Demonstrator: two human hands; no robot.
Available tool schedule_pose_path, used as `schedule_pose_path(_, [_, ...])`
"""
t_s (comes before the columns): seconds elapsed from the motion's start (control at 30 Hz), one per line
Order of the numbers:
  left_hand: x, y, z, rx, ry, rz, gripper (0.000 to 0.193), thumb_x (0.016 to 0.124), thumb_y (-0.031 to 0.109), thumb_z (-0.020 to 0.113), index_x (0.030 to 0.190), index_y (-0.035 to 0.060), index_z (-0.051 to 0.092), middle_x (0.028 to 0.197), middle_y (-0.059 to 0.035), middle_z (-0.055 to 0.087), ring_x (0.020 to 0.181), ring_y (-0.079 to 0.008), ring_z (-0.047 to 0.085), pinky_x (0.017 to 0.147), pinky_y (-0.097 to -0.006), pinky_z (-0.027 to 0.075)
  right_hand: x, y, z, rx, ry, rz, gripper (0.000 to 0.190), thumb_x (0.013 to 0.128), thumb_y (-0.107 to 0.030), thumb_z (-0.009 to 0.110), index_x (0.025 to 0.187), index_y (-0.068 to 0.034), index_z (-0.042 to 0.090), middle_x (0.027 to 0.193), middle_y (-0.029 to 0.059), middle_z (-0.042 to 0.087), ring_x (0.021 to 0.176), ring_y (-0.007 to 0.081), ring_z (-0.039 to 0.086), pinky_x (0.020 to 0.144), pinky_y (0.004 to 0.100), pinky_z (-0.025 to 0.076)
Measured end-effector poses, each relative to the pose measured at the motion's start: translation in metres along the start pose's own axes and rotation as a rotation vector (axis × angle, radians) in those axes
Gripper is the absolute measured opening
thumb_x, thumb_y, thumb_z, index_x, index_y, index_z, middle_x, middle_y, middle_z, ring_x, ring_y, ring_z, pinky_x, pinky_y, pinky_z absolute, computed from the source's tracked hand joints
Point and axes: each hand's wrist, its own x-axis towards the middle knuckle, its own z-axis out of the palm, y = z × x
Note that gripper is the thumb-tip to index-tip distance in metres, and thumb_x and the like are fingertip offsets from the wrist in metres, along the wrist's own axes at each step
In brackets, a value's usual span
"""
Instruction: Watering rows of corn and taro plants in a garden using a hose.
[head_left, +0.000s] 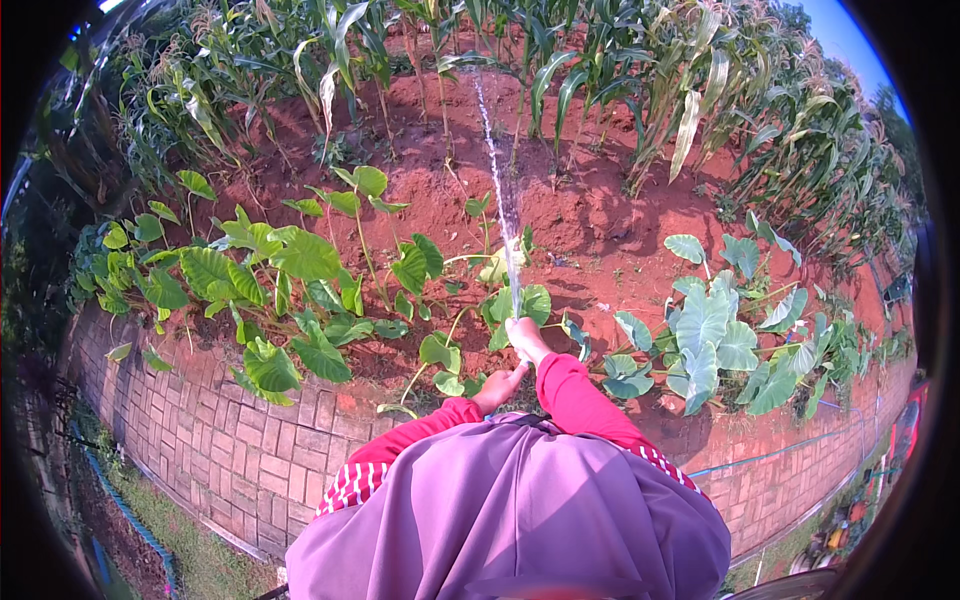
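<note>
My right hand (527, 339) is closed around the end of a hose, which the fingers mostly hide. From it a white jet of water (496, 176) shoots forward over red soil (600, 217) towards the maize. Just behind and to the left, my left hand (500, 388) also grips the hose; a small blue piece of it (488, 416) shows below that hand. Broad-leaved taro-like plants (300, 255) grow at the left. More of them, with paler bluish leaves (703, 322), stand at the right. A few leaves (536, 304) lie right by the jet.
Tall maize plants (555, 82) line the far side of the sloping bed. A brick-paved path (255, 442) curves along the near side. Across its right part runs a thin blue hose (780, 448). Grass (191, 536) and a blue edging (131, 510) lie at lower left.
</note>
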Motion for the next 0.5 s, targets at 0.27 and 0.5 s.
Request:
schedule_pose_path(0.27, [-0.001,0.001,0.001,0.002,-0.008,-0.001,0.062,0.083,0.06,0.041,0.058,0.0038,0.053,0.052,-0.0035,0.048,0.046,-0.0159,0.046,0.047,-0.0309,0.036,-0.003,-0.002,-0.002,-0.003,-0.035,0.022,0.042,0.083,-0.036,0.045,0.075,0.003,0.059,0.055,0.013,0.055,0.044,0.0255,0.054,0.042,0.0384,0.042])
schedule_pose_path(0.5, [-0.004,0.006,0.002,-0.012,-0.021,-0.011,0.062,0.082,0.061,0.042,0.059,0.0044,0.053,0.054,-0.0033,0.049,0.048,-0.015,0.046,0.048,-0.0304,0.035,0.0,0.0,-0.004,-0.015,-0.036,0.013,0.043,0.084,-0.036,0.044,0.073,0.003,0.058,0.054,0.0122,0.055,0.044,0.0249,0.054,0.043,0.0383,0.043])
